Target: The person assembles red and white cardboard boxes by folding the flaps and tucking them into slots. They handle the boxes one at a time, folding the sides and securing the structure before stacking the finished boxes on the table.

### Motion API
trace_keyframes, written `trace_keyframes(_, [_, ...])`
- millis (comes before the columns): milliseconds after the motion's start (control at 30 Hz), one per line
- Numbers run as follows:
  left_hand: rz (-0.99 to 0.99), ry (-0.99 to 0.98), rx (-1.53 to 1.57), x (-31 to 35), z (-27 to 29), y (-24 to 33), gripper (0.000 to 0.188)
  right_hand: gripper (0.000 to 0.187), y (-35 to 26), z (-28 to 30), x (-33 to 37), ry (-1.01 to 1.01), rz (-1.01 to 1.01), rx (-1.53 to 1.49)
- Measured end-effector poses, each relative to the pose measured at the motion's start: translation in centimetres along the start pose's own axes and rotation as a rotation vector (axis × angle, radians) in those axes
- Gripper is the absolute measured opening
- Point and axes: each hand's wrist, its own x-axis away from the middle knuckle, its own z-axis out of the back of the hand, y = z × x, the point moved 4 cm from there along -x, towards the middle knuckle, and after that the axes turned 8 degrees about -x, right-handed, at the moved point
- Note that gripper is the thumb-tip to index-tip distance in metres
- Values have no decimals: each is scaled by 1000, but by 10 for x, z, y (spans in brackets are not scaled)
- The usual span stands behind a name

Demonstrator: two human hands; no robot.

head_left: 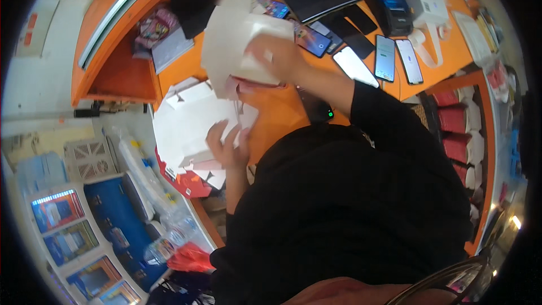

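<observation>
Cardboard (223,42), pale and blurred, stands in the upper middle of the head view, its longer side appearing to run up the frame. The right hand (278,59) comes to it from the right side, fingers curled over its face; blur hides whether they grip, so I cannot tell. Below and to the left of that hand, at left of centre, lies a white cut-out blank (189,116), its upper right edge partly overlapped by the cardboard. The left hand (228,146) is nearer to the blank, at its lower right edge, fingers spread and half bent, not closed; contact is unclear. Red card (192,184) shows under the blank's lower edge.

At upper left, an orange compartment (119,78) holds a pink patterned bundle (158,27) and, beside it, a pale flat item (172,52). At right, an orange-framed shelf (456,82) holds a column of red-and-white packets (453,121). Phones (385,57) lie at upper right of the orange desk (276,107).
</observation>
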Motion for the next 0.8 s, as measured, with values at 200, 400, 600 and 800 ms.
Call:
trace_keyframes(200, [270, 91, -149, 46, 74, -9, 11, 24, -27, -160, 99, -766, 72, -151])
trace_keyframes(400, [377, -31, -106, 71, 93, -1, 15, 46, -22, -241, 123, -1086, 93, 70])
trace_keyframes(600, [480, -6, -53, 96, 94, 3, 22, 47, -30, -237, 109, -1237, -207, 60])
trace_keyframes(800, [447, -20, -15, 81, 89, 1, 32, 34, -28, -257, 108, -1239, -288, -28])
